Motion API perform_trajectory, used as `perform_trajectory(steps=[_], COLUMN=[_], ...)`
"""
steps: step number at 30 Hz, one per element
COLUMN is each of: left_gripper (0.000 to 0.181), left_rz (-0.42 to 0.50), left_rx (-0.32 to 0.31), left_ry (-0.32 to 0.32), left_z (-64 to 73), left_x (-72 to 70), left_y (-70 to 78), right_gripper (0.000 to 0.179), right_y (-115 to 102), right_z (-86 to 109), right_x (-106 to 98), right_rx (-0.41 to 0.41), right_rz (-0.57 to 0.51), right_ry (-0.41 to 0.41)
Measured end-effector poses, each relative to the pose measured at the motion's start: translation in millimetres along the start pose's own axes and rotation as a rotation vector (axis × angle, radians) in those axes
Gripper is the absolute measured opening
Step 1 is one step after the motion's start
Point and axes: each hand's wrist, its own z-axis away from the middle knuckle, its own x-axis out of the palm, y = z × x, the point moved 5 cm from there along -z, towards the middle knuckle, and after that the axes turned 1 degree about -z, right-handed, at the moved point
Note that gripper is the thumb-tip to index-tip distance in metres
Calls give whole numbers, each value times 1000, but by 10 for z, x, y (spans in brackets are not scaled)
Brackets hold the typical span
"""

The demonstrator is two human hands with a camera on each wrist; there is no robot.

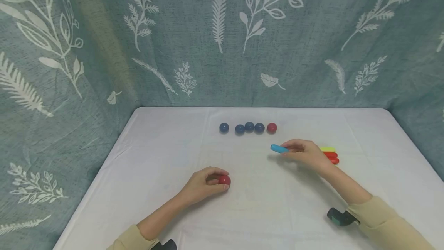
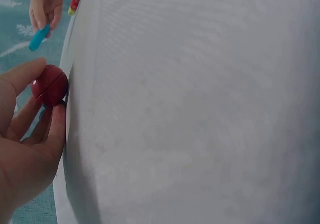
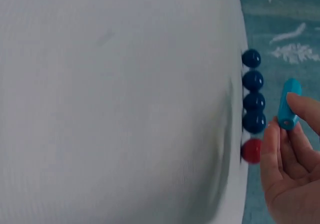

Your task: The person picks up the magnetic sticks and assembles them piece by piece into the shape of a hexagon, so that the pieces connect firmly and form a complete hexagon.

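Observation:
My left hand [image 1: 204, 184] holds a glossy red ball [image 1: 224, 180] between thumb and fingers, low over the white tabletop. A thin seam runs across that ball [image 2: 50, 86] in the left wrist view. Farther right, my right hand [image 1: 305, 153] pinches a short light blue stick [image 1: 278, 148] above the table. Seen from the right wrist, the stick [image 3: 289, 104] has straight sides and a small dark spot at its near end. Beyond the right hand, a loose row holds several dark blue balls [image 1: 249, 127] and another red ball [image 1: 272, 128] at its right end.
Behind the right hand lie a yellow stick [image 1: 327, 149] and red sticks [image 1: 332, 157], partly hidden by it. A white cloth covers the table [image 1: 166, 146]. A blue-green leaf-patterned curtain [image 1: 194, 34] hangs behind and at both sides.

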Motion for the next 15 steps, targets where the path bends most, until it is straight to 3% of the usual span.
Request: perform_trajectory(steps=[6,15], left_gripper=[37,37], left_rz=[-2,-25], left_rx=[-7,-2], left_ry=[3,8], left_z=[-4,-5], left_x=[1,0], left_y=[9,0], right_gripper=[34,25], right_y=[-97,-277], right_z=[-27,9], right_x=[265,621], right_rx=[-26,-153], right_rz=[-23,23], right_ry=[-83,-198])
